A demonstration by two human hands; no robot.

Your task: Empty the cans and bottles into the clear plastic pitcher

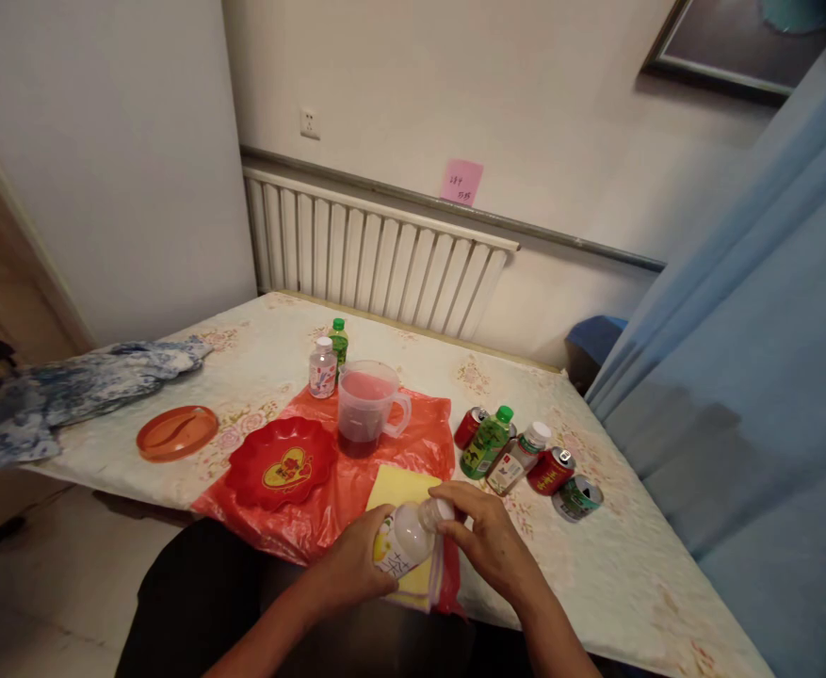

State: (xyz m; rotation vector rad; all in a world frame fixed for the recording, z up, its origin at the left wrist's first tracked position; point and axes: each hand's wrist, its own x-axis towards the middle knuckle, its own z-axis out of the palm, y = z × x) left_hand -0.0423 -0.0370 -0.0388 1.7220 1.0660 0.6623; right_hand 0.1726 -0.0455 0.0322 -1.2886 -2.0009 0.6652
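My left hand (pixel 352 560) is wrapped round a small clear plastic bottle (pixel 404 541) with a white and yellow label, held tilted over the table's near edge. My right hand (pixel 487 537) pinches the bottle's white cap (pixel 441 511) with its fingertips. Under the bottle lies a yellow cloth (pixel 398 490) on a red plastic bag (pixel 384 452). Just beyond stand a clear measuring jug (pixel 368 407) with red liquid and a red heart-patterned dish (pixel 282 461).
Two small bottles (pixel 328 363) stand behind the jug. Several cans and bottles (pixel 526 461) lie right of the bag. An orange lid (pixel 176 432) and a blue cloth (pixel 66 391) rest at the left. A radiator (pixel 377 254) lines the wall; a blue curtain (pixel 758 395) hangs right.
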